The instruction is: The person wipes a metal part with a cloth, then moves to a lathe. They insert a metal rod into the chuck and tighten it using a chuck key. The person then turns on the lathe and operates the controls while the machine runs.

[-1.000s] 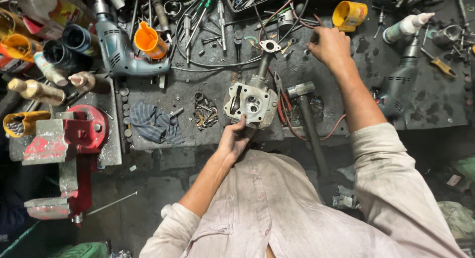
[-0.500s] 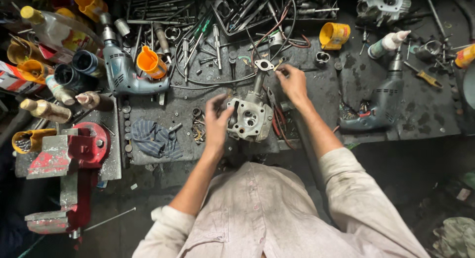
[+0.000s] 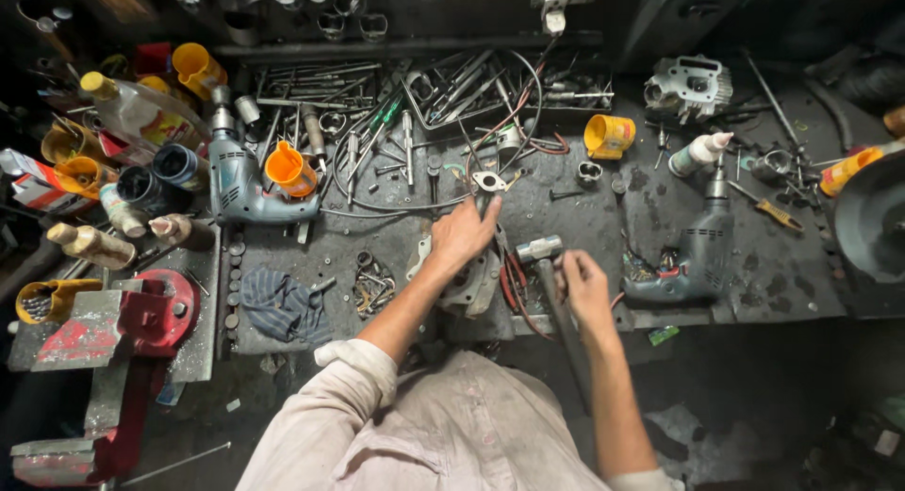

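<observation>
Hammer (image 3: pixel 554 293) lay at the front edge of the workbench (image 3: pixel 735 237), metal head up and dark handle running down over the edge, seen from the head camera. The right hand (image 3: pixel 584 286) rested just beside the handle near the head, fingers curled loosely and touching it; whether they gripped it could not be told. The left hand (image 3: pixel 464 235) lay flat on a grey engine cylinder head (image 3: pixel 471 282), fingers spread and pointing up toward a small metal gasket (image 3: pixel 490 181). Red wires (image 3: pixel 514 282) ran between the cylinder head and the hammer. A blue electric drill (image 3: pixel 693 260) lay to the right, another drill (image 3: pixel 236 185) to the left beside an orange cup (image 3: pixel 288 169), with a red vise (image 3: pixel 141 317) at the left edge
</observation>
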